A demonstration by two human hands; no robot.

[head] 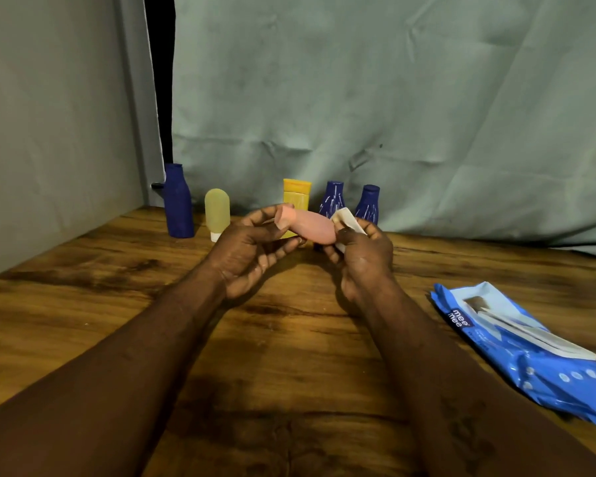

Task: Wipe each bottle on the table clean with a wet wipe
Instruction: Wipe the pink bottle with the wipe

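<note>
While left grip [252, 249] pinches the pink bottle [312, 228] by its cap end above the bench [117, 304], right grip [362, 256] pinches wet wipe [350, 220] against its base. Risk: wet plastic slips free, toppling standing bottles [334, 198] behind.

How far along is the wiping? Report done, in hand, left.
Done: cannot tell. In hand: left hand holds the pink bottle, right hand presses a wipe to it. Possibly left: tall blue bottle, pale tube, yellow tube, two small blue bottles standing behind.
</note>
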